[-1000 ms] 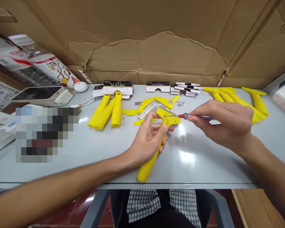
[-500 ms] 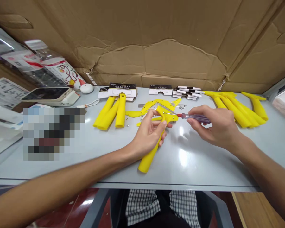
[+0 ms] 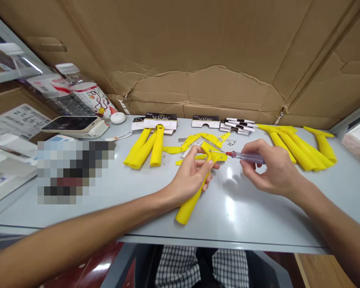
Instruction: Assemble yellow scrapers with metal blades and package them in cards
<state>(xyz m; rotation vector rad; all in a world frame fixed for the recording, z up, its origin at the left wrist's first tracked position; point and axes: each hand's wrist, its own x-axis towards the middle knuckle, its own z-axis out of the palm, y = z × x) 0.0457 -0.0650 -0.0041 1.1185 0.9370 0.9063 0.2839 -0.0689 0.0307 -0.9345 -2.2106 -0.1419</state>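
Over the near middle of the bench [image 3: 258, 216], one yellow tool [image 3: 186, 210] is held at a slant by the left grip [image 3: 193, 176], which is closed around its neck with the fingers curled beneath. The left forearm [image 3: 78, 236] is extended from the lower left. By the right grip [image 3: 270, 166], one screwdriver [image 3: 249, 157] is pinched at its handle between thumb and fingers; its tip is pointed left, at one screw [image 3: 210, 150] in the tool's head. The right forearm [image 3: 327, 212] is angled in from the lower right.

Behind the tool, overlapping yellow and metal parts [image 3: 211, 139] are strewn; they cannot be counted. To their left, three yellow handles [image 3: 141, 150] are grouped beneath cards [image 3: 162, 123]. Farther back, one lone card [image 3: 206, 121] is placed beside an uncountable card stack [image 3: 240, 126]. At the far left, two bottles [image 3: 94, 98] and one phone [image 3: 70, 124] are seen.
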